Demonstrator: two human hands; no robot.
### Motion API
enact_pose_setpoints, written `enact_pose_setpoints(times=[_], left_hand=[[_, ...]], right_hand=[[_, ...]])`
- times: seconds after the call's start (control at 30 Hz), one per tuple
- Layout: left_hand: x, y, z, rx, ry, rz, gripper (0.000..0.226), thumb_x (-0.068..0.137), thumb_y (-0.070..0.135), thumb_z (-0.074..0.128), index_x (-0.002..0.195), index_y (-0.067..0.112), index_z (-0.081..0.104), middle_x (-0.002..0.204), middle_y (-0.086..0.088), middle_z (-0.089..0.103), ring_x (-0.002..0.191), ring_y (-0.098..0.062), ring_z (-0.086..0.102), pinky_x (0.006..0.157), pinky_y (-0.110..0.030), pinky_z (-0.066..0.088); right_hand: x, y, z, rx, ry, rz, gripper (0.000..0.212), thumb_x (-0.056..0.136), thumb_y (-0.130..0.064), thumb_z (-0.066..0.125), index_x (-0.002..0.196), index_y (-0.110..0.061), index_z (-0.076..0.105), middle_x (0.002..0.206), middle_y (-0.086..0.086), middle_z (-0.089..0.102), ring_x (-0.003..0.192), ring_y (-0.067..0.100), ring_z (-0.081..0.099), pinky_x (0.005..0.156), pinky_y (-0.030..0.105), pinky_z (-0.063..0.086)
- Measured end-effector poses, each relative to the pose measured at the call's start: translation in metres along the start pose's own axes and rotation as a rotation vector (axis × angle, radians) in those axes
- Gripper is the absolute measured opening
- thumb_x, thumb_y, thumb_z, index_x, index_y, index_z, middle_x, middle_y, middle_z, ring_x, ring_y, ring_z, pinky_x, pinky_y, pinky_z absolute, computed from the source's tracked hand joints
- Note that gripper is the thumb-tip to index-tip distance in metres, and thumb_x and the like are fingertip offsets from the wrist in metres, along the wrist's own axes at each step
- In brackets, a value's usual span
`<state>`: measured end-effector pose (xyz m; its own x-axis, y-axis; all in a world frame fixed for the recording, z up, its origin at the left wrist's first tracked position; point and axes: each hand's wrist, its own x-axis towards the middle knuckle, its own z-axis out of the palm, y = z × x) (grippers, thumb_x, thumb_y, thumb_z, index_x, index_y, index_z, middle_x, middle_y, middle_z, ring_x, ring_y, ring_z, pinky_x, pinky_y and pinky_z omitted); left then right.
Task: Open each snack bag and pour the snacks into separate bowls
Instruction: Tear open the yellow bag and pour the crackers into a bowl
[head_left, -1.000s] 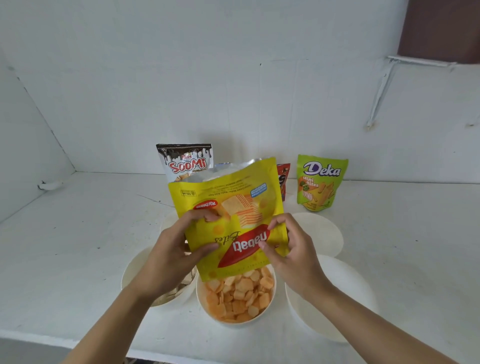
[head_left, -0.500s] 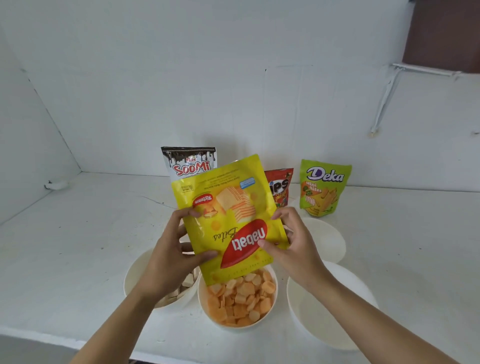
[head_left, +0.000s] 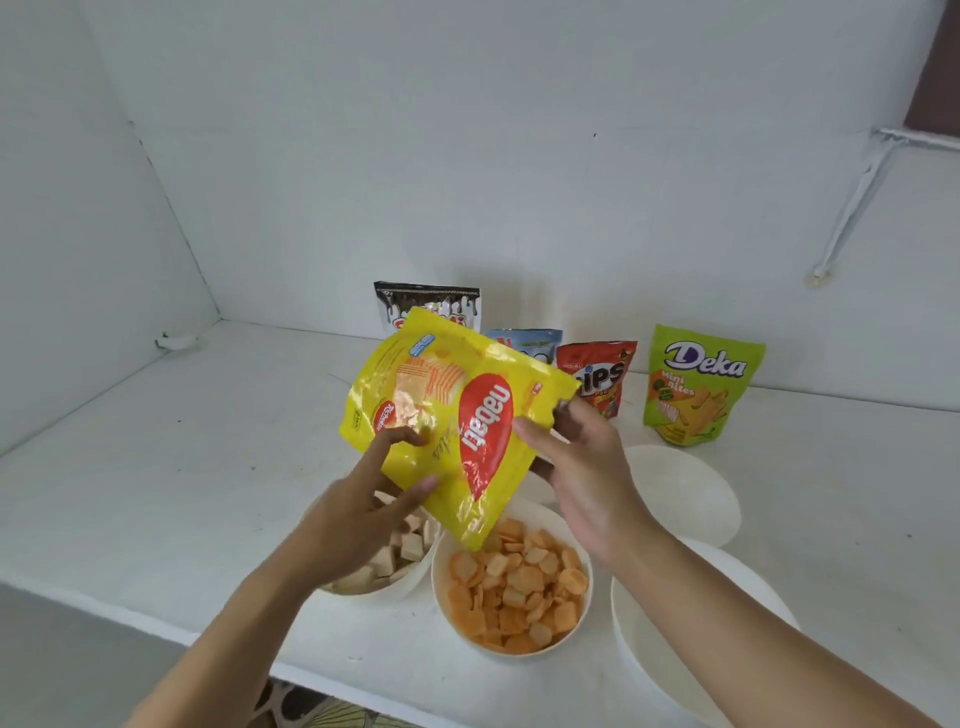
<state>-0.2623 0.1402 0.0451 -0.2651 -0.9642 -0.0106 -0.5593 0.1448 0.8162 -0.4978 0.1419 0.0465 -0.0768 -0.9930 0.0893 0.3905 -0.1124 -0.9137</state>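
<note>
**Over the middle bowl: yellow bag in both my hands**

Above the white counter (head_left: 208, 467) I hold the yellow Nabati bag (head_left: 457, 415) upside down and tilted, its lowest corner hanging just over the middle bowl (head_left: 519, 653). That bowl is heaped with orange crackers (head_left: 514, 587).

My left hand (head_left: 358, 512) pinches the bag's lower left side, with a fingertip and the thumb pressed on the printed front. My right hand (head_left: 587, 467) grips the right edge, thumb on the front and the other fingers curled behind. I cannot tell whether anything is falling from the bag.

Just left of the cracker bowl, partly under my left hand, sits the left bowl (head_left: 410, 587) with pale wafer pieces (head_left: 400, 551) in it. To the right are two bowls with no snacks showing: the near bowl (head_left: 639, 660) under my right forearm and the far bowl (head_left: 691, 499) beyond it.

Along the wall stand the other bags: a black-and-white bag (head_left: 426, 301) partly hidden behind the yellow one, a blue bag (head_left: 524, 343), a red bag (head_left: 597, 376) and the green Deka bag (head_left: 701, 384).
</note>
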Motion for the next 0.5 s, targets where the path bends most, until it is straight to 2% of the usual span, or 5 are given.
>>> enact_pose_setpoints(times=[0.07,0.17,0.33,0.43,0.5], left_hand=[[-0.006,0.008,-0.022,0.091,0.016,0.01,0.033,0.084,0.061,0.058,0.113,0.045,0.056,0.079,0.002,0.074,0.063,-0.016,0.072,0.069,-0.04,0.061],[-0.016,0.021,-0.053,0.18,0.166,0.095,0.028,0.083,0.061,0.056,0.1,0.041,0.065,0.076,0.008,0.072,0.057,-0.014,0.069,0.065,-0.036,0.057],[-0.037,0.037,-0.098,0.339,0.451,0.374,0.024,0.093,0.042,0.062,0.115,0.033,0.065,0.104,0.011,0.062,0.094,-0.01,0.063,0.075,-0.025,0.05],[-0.056,0.032,-0.118,0.433,0.509,0.396,0.032,0.096,0.043,0.06,0.126,0.033,0.058,0.117,0.014,0.054,0.11,-0.005,0.055,0.088,-0.019,0.042],[-0.072,0.022,-0.132,0.437,0.512,0.367,0.032,0.097,0.047,0.058,0.126,0.035,0.054,0.115,0.015,0.059,0.108,-0.004,0.057,0.088,-0.015,0.04]], right_hand=[[0.008,-0.005,0.013,-0.12,-0.001,-0.086,0.026,0.09,-0.006,0.072,0.114,-0.002,0.065,0.114,0.015,0.072,0.11,0.032,0.068,0.096,0.048,0.055],[0.018,-0.009,0.036,-0.259,-0.033,-0.157,0.03,0.088,-0.008,0.074,0.117,-0.006,0.065,0.111,0.01,0.074,0.106,0.022,0.07,0.099,0.044,0.055],[0.024,-0.007,0.086,-0.422,-0.268,-0.264,0.024,0.089,-0.011,0.074,0.107,-0.024,0.065,0.102,0.004,0.076,0.097,0.017,0.073,0.085,0.039,0.06],[0.02,-0.003,0.126,-0.501,-0.442,-0.28,0.02,0.088,-0.012,0.075,0.104,-0.018,0.065,0.093,0.004,0.078,0.088,0.017,0.075,0.076,0.039,0.062],[0.013,0.003,0.155,-0.58,-0.533,-0.325,0.022,0.087,-0.016,0.077,0.105,-0.014,0.065,0.09,0.001,0.078,0.085,0.013,0.074,0.077,0.04,0.061]])
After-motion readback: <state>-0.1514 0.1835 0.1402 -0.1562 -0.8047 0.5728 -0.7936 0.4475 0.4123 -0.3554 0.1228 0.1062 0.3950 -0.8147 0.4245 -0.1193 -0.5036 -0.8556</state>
